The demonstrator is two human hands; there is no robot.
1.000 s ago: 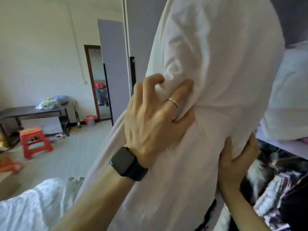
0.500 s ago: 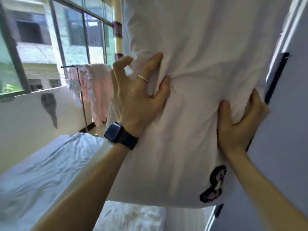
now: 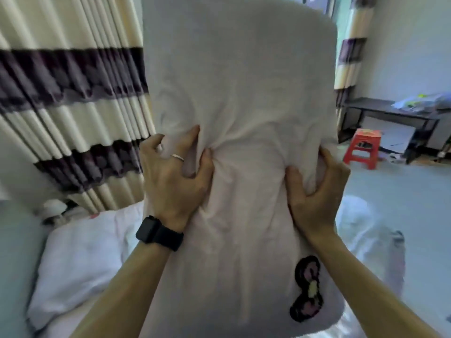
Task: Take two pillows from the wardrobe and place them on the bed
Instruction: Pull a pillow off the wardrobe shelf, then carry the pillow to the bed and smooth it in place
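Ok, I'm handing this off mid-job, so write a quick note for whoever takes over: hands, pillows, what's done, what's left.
Left hand grips the held pillow by a bunch of its fabric; right hand grips its right edge.
The held pillow is upright in the air above the bed, not set down.
A second pillow lies on the bed, lower left, near the striped curtain.
Done: apparently one pillow placed, the other fetched.
Left: lower the held pillow onto the bed, probably beside the second pillow, and let go.
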